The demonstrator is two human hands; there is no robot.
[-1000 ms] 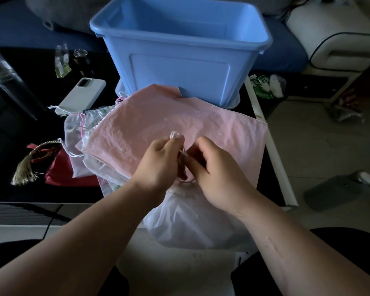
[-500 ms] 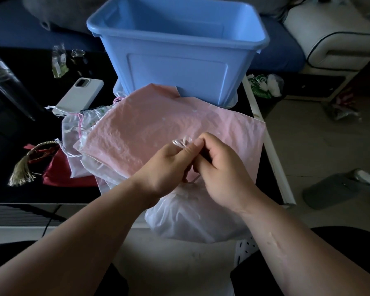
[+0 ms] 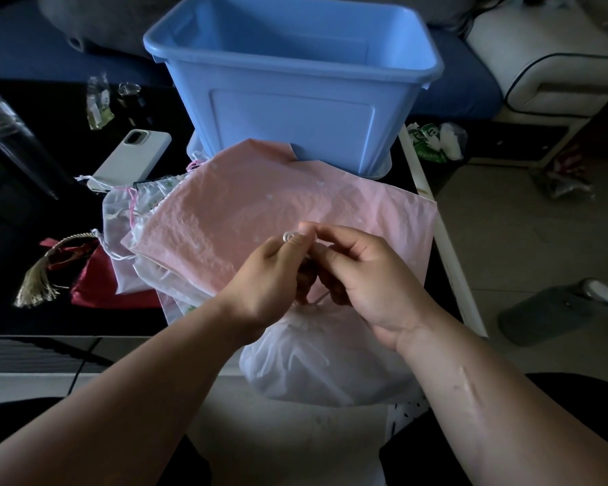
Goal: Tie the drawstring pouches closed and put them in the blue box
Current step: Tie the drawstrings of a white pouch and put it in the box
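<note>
Grip: drawstring (image 3: 289,236) is pinched by left hand (image 3: 267,275) and right hand (image 3: 369,278) together.
Pouch: white pouch (image 3: 330,363) is held directly below, cord running upward.
Box: blue box (image 3: 292,128) is placed straight ahead, beyond.

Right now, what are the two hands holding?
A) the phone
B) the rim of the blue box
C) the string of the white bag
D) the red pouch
C: the left hand and the right hand both pinch the string just above the gathered neck of the white bag.
</note>
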